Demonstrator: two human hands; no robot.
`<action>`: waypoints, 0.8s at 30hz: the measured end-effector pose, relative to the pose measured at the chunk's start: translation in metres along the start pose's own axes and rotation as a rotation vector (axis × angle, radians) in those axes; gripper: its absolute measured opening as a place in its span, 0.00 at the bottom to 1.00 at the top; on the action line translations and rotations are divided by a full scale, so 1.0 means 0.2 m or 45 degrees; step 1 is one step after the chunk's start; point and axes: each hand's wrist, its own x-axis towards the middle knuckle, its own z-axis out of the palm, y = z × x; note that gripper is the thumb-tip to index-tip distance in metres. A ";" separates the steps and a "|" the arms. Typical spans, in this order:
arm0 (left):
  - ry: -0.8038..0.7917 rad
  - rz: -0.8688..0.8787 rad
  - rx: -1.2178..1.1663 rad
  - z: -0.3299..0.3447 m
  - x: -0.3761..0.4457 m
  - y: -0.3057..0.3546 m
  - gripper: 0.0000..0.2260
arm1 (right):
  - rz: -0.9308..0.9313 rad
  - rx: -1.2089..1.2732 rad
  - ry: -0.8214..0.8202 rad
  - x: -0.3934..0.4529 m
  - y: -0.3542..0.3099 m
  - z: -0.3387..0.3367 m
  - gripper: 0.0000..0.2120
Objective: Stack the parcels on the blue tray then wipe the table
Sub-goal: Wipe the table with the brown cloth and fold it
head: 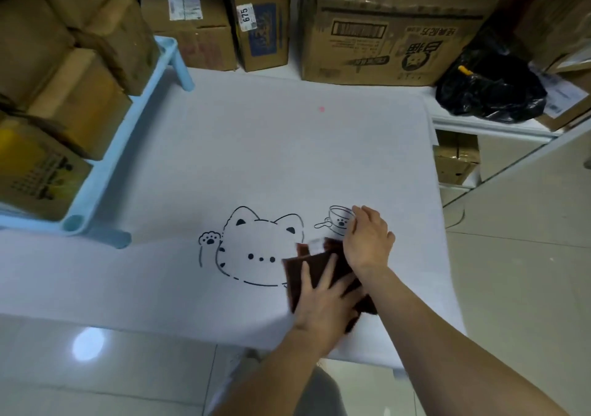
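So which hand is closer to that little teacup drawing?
The right hand: its fingertips reach the teacup drawing. The left hand lies nearer the person, flat on the brown cloth.

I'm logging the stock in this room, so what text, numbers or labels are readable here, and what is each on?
"675": white sticker on the narrow cardboard box at the back.
Large carton: upside-down printed characters, a logo and a barcode, not legibly readable.
Shipping label on the back-left box: too blurred.
Yellow-printed parcel on the blue tray: print too blurred.
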 end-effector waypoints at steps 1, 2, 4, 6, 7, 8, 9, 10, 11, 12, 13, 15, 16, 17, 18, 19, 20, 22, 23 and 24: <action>0.012 -0.112 -0.029 -0.01 -0.06 -0.09 0.23 | -0.013 -0.002 0.010 -0.02 -0.04 0.02 0.19; 0.021 -0.238 -0.056 0.00 -0.12 -0.18 0.23 | -0.033 -0.003 0.016 -0.04 -0.07 0.05 0.19; 0.014 -0.413 -0.093 -0.01 -0.23 -0.36 0.23 | -0.093 0.015 0.016 -0.09 -0.16 0.10 0.18; 0.056 -0.544 -0.081 0.01 -0.34 -0.57 0.24 | -0.151 0.091 0.009 -0.15 -0.27 0.17 0.17; 0.079 -0.614 -0.071 -0.01 -0.37 -0.64 0.24 | -0.165 0.122 -0.012 -0.17 -0.31 0.19 0.18; 0.093 -0.677 -0.070 -0.03 -0.41 -0.72 0.24 | -0.178 0.141 -0.034 -0.19 -0.36 0.22 0.18; 0.115 -0.729 -0.104 -0.05 -0.45 -0.81 0.24 | -0.184 0.145 -0.054 -0.22 -0.41 0.25 0.19; 0.120 -0.768 -0.145 -0.06 -0.47 -0.86 0.25 | -0.180 0.151 -0.065 -0.23 -0.43 0.26 0.19; 0.107 -0.803 -0.169 -0.08 -0.48 -0.92 0.25 | -0.172 0.150 -0.069 -0.25 -0.47 0.28 0.19; 0.088 -0.828 -0.171 -0.10 -0.49 -0.97 0.25 | -0.167 0.149 -0.067 -0.26 -0.48 0.29 0.19; 0.074 -0.836 -0.162 -0.12 -0.49 -1.01 0.25 | -0.163 0.144 -0.072 -0.27 -0.50 0.29 0.19; 0.058 -0.833 -0.168 -0.15 -0.45 -1.07 0.26 | -0.153 0.125 -0.083 -0.28 -0.54 0.31 0.19; 0.055 -0.837 -0.186 -0.17 -0.43 -1.09 0.26 | -0.143 0.120 -0.088 -0.28 -0.56 0.31 0.19; 0.053 -0.846 -0.209 -0.18 -0.40 -1.11 0.26 | -0.131 0.122 -0.095 -0.29 -0.60 0.33 0.19; 0.054 -0.863 -0.222 -0.20 -0.37 -1.09 0.26 | -0.118 0.134 -0.116 -0.29 -0.62 0.34 0.19; 0.056 -0.883 -0.240 -0.20 -0.34 -1.08 0.26 | -0.106 0.152 -0.143 -0.30 -0.65 0.35 0.18; 0.064 -0.895 -0.264 -0.22 -0.30 -1.05 0.25 | -0.092 0.190 -0.171 -0.30 -0.67 0.36 0.17; 0.053 -0.822 -0.355 -0.24 -0.24 -0.97 0.25 | -0.025 0.311 -0.161 -0.30 -0.71 0.38 0.13; 0.042 -0.740 -0.423 -0.25 -0.22 -0.92 0.25 | 0.036 0.389 -0.144 -0.28 -0.73 0.38 0.12; 0.038 -0.661 -0.506 -0.27 -0.20 -0.88 0.24 | 0.113 0.473 -0.121 -0.26 -0.74 0.39 0.13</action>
